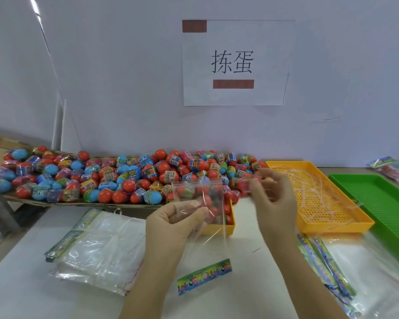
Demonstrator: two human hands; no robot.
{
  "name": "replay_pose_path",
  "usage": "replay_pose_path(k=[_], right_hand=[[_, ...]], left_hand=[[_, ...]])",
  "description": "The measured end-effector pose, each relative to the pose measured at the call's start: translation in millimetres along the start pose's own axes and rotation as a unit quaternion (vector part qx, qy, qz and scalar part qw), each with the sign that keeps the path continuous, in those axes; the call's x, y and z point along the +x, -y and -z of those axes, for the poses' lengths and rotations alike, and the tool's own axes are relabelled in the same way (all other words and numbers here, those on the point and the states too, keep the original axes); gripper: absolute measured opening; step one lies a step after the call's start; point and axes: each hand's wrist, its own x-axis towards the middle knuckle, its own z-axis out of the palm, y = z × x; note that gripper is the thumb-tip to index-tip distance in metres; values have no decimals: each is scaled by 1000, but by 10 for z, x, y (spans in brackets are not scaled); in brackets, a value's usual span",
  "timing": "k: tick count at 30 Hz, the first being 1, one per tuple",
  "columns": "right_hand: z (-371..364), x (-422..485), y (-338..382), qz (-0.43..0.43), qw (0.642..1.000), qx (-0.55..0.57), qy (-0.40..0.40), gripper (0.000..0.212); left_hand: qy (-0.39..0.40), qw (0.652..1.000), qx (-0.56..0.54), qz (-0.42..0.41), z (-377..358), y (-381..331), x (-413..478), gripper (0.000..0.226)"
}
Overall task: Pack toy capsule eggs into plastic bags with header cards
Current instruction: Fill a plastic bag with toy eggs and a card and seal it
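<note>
A white table (253, 240) stands against a pale wall that bears a paper sign (237, 63) printed with two large characters. Along the table's far edge, a flattened cardboard sheet (28, 201) carries a wide heap of capsule eggs (124, 178), mostly red and blue with printed wrap bands.

Over the middle of the table the left hand (177, 223) pinches a clear plastic bag (213, 244) between thumb and curled fingers, near its upper end. The bag hangs toward the person with its colourful header card (204, 277) at the lower end, just above the table's near edge. The bag looks empty.

The right hand (274, 201) is raised beside the bag's top with its fingers curled. It is smeared by motion, so I cannot tell whether it pinches anything.

Behind the bag sits a small orange tray (231, 226) holding more eggs. To the right lies a larger perforated orange tray (332, 227) strewn with thin clear strips (313, 192), and a green tray (382, 203) just beside it. A stack of empty bags (101, 247) lies near the left edge, and more empty bags (369, 272) near the right corner. Filled packs (392, 169) rest at the far right corner.
</note>
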Motion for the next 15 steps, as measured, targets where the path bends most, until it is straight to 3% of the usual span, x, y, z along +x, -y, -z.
replay_pose_path(k=[4, 8, 11, 15], right_hand=[[75, -126, 200, 52, 992, 74, 86, 15], [32, -199, 205, 124, 978, -53, 161, 20], [41, -179, 170, 117, 966, -131, 192, 17], [30, -182, 168, 130, 962, -148, 189, 11]], left_hand=[[2, 998, 63, -3, -57, 41, -39, 30], [7, 995, 103, -10, -103, 49, -85, 39], [14, 990, 136, -18, -119, 67, -104, 26], [31, 986, 164, -19, -159, 119, -128, 15]])
